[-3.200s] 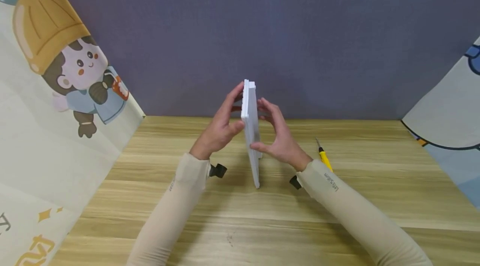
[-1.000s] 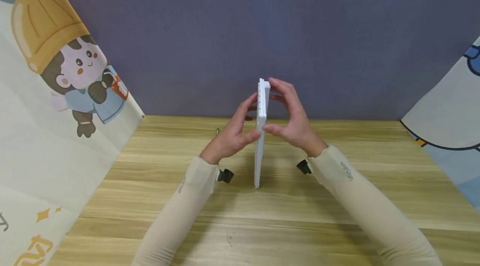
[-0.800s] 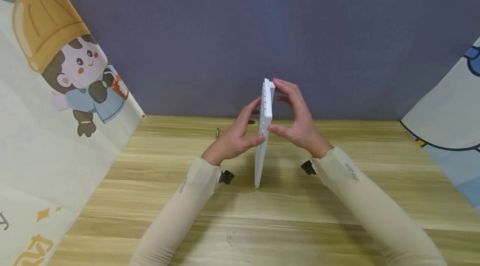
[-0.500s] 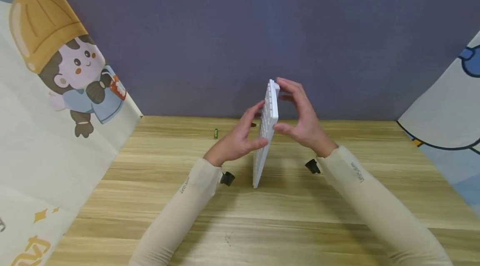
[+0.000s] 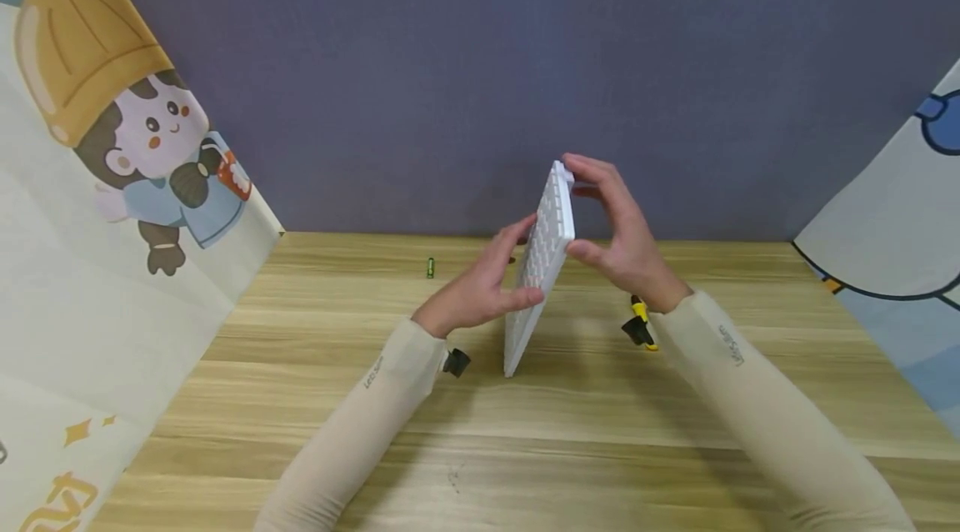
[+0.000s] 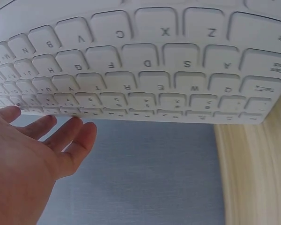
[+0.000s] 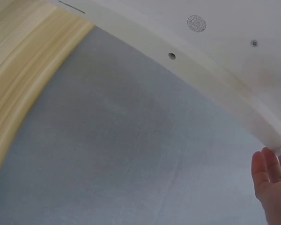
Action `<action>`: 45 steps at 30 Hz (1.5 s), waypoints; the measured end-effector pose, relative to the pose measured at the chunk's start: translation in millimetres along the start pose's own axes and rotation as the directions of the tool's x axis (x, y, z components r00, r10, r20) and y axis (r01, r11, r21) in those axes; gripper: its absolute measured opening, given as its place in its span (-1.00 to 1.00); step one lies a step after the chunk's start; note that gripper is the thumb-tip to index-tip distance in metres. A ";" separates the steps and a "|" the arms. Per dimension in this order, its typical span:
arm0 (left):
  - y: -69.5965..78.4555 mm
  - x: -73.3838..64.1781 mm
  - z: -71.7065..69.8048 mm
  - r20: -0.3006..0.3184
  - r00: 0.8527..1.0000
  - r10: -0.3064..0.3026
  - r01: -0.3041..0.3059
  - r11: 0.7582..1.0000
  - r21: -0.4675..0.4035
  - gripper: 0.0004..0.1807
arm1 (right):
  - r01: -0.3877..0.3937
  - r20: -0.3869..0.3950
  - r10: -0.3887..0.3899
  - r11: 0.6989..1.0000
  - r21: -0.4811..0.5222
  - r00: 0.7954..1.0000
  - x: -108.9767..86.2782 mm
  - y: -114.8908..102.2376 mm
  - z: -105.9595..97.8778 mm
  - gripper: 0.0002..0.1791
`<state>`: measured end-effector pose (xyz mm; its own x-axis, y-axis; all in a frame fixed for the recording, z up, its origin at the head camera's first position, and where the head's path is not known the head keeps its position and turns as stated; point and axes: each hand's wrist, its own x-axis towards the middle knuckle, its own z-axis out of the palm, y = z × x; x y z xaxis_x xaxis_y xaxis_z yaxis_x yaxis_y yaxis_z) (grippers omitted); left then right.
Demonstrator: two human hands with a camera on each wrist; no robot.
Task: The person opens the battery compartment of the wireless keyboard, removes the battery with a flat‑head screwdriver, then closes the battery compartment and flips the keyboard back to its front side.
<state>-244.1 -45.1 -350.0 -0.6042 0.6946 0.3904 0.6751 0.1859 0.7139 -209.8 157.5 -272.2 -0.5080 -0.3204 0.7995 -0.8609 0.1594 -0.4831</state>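
Observation:
A white keyboard (image 5: pixel 546 240) stands on end on the wooden table, its top leaning right and its keys facing left. Near its middle my left hand (image 5: pixel 480 286) holds it, thumb at the near long edge and fingers toward the far one. In the left wrist view, the fingertips of this hand (image 6: pixel 33 150) meet the edge by the number row. My right hand (image 5: pixel 622 236) grips the raised upper end between thumb and fingers. The right wrist view shows the plain underside of the keyboard (image 7: pixel 225 42), with a screw and a small hole; most of that hand (image 7: pixel 276 187) is cut off.
A small green cylinder like a battery (image 5: pixel 431 268) lies on the table (image 5: pixel 337 432) left of the keyboard. A yellow and black screwdriver (image 5: pixel 640 308) lies on the right, partly behind the right wrist's camera (image 5: pixel 637 331). A grey-blue wall (image 5: pixel 450 82) rises behind.
From nearly upright, the keyboard has leaned to the right, so more keys show. My right hand has moved up and right to its upper end. My left hand has shifted right, uncovering the green cylinder.

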 end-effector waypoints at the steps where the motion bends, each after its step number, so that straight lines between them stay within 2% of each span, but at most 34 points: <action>1: -1.1 -0.2 0.8 0.006 1.000 -0.005 0.005 1.000 0.005 0.10 | 0.006 -0.002 -0.006 1.000 0.002 1.000 -0.5 0.4 -1.1 0.14; 11: -13.6 -4.0 12.8 0.089 0.991 -0.098 0.090 0.992 0.091 0.12 | 0.040 -0.007 -0.041 0.999 -0.028 0.999 -10.1 2.1 -14.1 0.04; 18: -20.3 -9.9 20.7 0.150 0.978 -0.147 0.125 0.981 0.149 0.19 | 0.011 0.041 -0.010 1.000 -0.023 0.999 -21.7 1.4 -29.8 -0.02; 24: -26.1 -15.0 26.7 0.206 0.961 -0.183 0.137 0.965 0.222 0.29 | -0.022 0.080 0.018 0.999 0.047 0.997 -32.7 5.1 -45.3 -0.06; 27: -28.9 -17.0 28.3 0.223 0.949 -0.221 0.165 0.956 0.243 0.33 | -0.042 0.101 0.032 0.995 0.094 0.994 -39.4 7.3 -51.8 -0.10; 30: -30.4 -18.6 28.4 0.227 0.941 -0.250 0.193 0.950 0.247 0.35 | -0.056 0.114 0.044 0.993 0.101 0.992 -46.5 8.6 -57.1 -0.12; 34: -31.9 -20.5 27.4 0.221 0.937 -0.271 0.213 0.944 0.253 0.36 | -0.077 0.123 0.066 0.993 0.090 0.990 -54.4 9.3 -61.6 -0.15; 45: -37.2 -30.6 16.4 0.186 0.926 -0.329 0.266 0.917 0.297 0.42 | -0.116 0.158 0.116 0.993 -0.008 0.981 -71.9 10.6 -65.2 -0.21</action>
<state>-243.8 -61.9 -398.1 -0.7026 0.7114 0.0181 0.5841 0.5620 0.5856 -184.2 243.1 -311.6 -0.5935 -0.4434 0.6717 -0.7963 0.2027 -0.5699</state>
